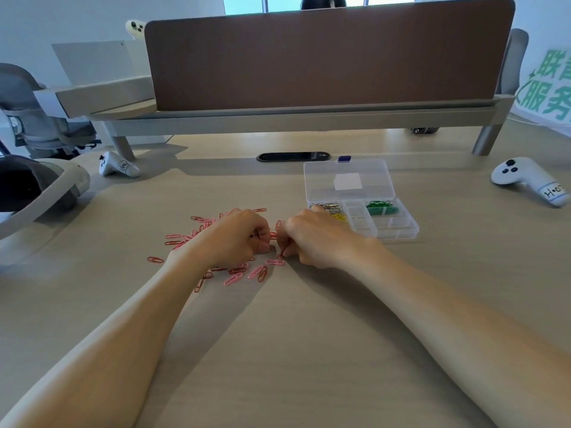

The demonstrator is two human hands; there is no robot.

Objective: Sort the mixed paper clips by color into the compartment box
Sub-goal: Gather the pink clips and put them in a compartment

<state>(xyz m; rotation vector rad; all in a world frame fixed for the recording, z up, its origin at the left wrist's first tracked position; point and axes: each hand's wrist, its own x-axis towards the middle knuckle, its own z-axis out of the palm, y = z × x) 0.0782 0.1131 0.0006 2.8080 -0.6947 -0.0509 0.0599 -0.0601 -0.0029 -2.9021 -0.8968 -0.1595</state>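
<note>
Some pink clips point(234, 278) beneath left hand point(238, 239) and right hand point(309, 242) — left grip's contents unclear — headset point(40, 186) cropped left.

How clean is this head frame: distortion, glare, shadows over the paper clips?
Head view: wide-angle distortion bows the divider and stretches the forearms; light is soft, with faint arm shadows on the table; no glare; the pink paper clips are sharp, though the left hand and right hand cover some.

Your right hand point(309, 239) pinches pink clips point(234, 278) beside your curled left hand point(238, 239); compartment box point(398, 233) at two o'clock.
</note>
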